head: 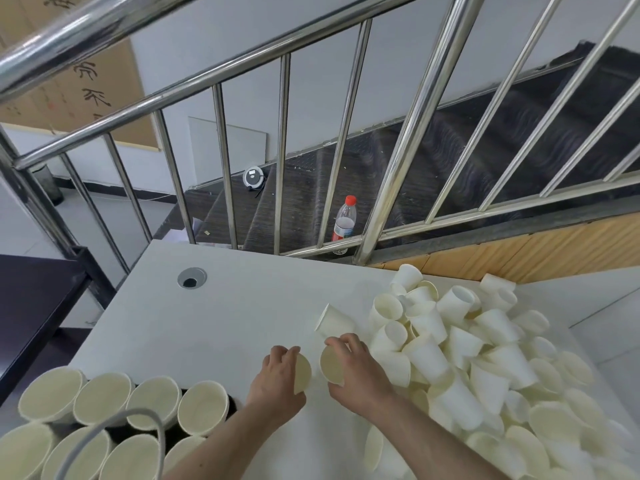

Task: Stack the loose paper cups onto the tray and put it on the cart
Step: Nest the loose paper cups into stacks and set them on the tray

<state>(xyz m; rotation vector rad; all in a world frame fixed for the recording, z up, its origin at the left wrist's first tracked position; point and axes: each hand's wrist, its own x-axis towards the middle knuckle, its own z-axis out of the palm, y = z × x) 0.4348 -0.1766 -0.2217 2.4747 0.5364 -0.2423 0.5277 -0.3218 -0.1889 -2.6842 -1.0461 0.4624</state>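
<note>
Bright, even indoor light, soft faint shadows on the white table (pixel 242 323), glare streaks along the steel railing (pixel 221 69), strong wide-angle bending at edges, blurred cups (pixel 588 455) in lower corners.

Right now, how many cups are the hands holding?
2. The left hand grips one paper cup; the right hand grips another. Both lie sideways above the white table, mouths facing each other.

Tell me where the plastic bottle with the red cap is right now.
In the head view the bottle stands upright on the dark stairs behind the metal railing, just beyond the far edge of the white table, right of centre.
</note>
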